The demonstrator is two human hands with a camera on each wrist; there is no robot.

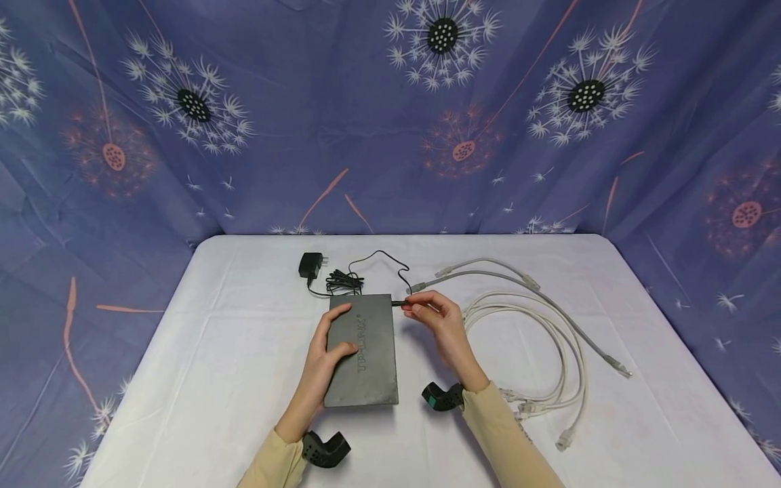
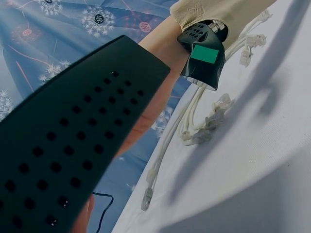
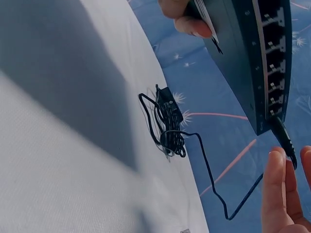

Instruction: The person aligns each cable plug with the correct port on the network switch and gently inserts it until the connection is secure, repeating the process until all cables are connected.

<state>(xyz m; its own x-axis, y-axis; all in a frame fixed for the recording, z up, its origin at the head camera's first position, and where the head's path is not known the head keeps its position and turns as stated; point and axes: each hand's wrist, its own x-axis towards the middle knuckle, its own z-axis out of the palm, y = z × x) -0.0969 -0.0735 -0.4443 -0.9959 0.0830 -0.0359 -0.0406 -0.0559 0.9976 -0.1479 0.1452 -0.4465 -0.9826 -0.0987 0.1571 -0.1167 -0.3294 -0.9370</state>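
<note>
TP-LINK box [image 1: 377, 366], head view: gripped above the tabletop [image 1: 238, 352], between its side edges, by the left hand [image 1: 320, 367]; the right hand [image 1: 445, 325] pinches a black plug [image 1: 399, 303] at the box's far right corner.
Pale connectors [image 2: 212, 121], left wrist view: on the tabletop; left grip largely hidden.
Ports [image 3: 276, 68], right wrist view: lined up, plug at one end.

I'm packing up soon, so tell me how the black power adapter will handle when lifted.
The adapter is probably rigid, being a boxy case. Its thin, looped cord looks floppy and would likely trail, perhaps tugging the plug at the box.
</note>
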